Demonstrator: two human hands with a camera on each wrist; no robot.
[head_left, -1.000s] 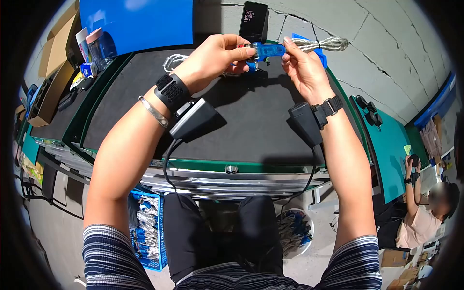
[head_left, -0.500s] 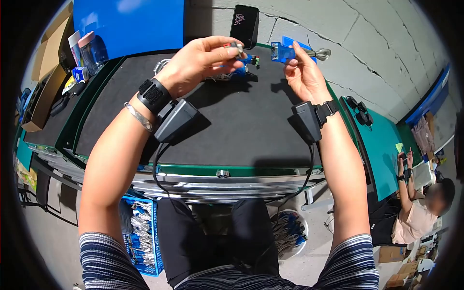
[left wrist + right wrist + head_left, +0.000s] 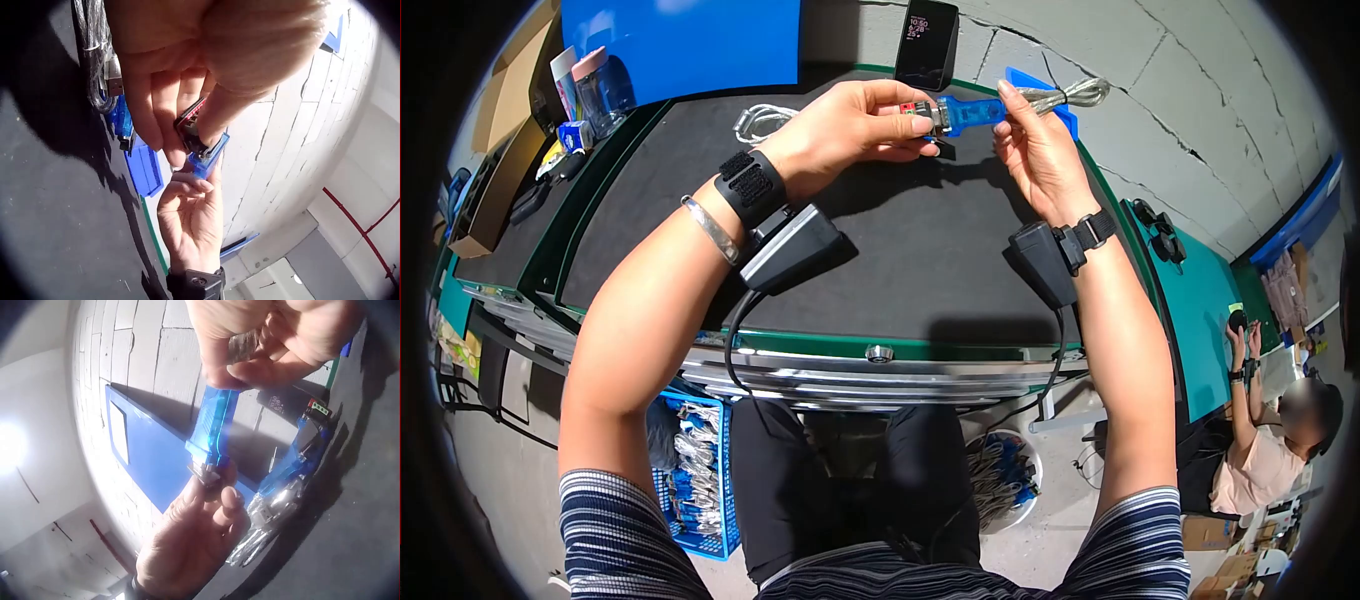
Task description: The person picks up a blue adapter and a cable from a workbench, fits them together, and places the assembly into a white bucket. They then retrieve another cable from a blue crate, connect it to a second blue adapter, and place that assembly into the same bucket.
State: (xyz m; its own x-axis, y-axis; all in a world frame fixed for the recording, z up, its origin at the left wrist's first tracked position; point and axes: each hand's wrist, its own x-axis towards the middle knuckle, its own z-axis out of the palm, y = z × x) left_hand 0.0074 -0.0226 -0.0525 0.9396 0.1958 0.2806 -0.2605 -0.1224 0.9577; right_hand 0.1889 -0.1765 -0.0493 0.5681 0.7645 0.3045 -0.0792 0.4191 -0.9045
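Above the black mat, both hands meet at a translucent blue adapter with a silver cable trailing from it. My left hand pinches a small red and black connector against the adapter's metal end. My right hand pinches the adapter's body. In the left wrist view the connector sits between thumb and fingers, touching the adapter. In the right wrist view, fingers grip the adapter from above.
A phone leans on the wall behind, beside a blue board. A second blue adapter and a coiled cable lie on the mat. A blue basket and a white bucket sit below. Another person sits right.
Half a second ago the connector and blue adapter were held apart. Now both hands have brought them back together, end to end.
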